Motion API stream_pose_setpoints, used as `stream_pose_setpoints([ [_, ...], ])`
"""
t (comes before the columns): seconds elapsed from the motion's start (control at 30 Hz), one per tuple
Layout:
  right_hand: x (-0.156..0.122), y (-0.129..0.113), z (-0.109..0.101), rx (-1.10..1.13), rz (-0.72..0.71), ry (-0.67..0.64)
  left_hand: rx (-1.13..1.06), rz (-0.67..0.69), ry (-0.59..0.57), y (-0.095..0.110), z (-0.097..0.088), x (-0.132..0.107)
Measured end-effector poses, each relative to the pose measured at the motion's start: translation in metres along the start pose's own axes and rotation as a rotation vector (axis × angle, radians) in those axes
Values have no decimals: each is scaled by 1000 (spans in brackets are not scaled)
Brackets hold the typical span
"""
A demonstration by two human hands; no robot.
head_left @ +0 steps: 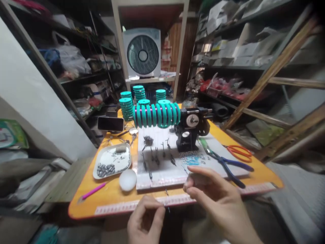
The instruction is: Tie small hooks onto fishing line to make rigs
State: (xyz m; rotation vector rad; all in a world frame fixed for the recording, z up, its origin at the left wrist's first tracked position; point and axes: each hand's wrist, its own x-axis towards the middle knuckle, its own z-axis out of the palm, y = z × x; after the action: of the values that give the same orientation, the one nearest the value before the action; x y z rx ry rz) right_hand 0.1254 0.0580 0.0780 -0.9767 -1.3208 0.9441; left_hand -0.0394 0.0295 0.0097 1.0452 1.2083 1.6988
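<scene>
My left hand (146,218) is below the table's front edge, thumb and forefinger pinched. A small dark piece (167,207) shows at their tips, too small to name. Over the front of the white board (162,179) is my right hand (215,193), its forefinger stretched out. Its thumb meets another fingertip; what lies between them is hidden. Beyond, a row of turquoise spools (157,114) sits sideways on a black winder (187,135). Several dark fittings (156,159) hang or lie in front of it, apparently on thin lines.
Pliers with blue handles (231,169) and orange-handled scissors (238,153) lie right. Left are a white tray (95,171) with grey pieces, a white bowl (127,180), a pink pen (93,191) and a phone (110,124). A measuring strip (119,206) runs along the front; a fan (142,54) stands behind.
</scene>
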Motion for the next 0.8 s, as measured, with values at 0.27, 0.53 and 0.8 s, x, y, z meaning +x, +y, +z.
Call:
stream_pose_setpoints([
  [0.27,-33,32,25,305,223,175,39,-19,-113,13,0,-5],
  [0.53,-34,26,29,327,189,159,143,131,-248,14,-8,-1],
  [0.8,-34,32,33,339,241,152,210,143,-273,14,-12,0],
])
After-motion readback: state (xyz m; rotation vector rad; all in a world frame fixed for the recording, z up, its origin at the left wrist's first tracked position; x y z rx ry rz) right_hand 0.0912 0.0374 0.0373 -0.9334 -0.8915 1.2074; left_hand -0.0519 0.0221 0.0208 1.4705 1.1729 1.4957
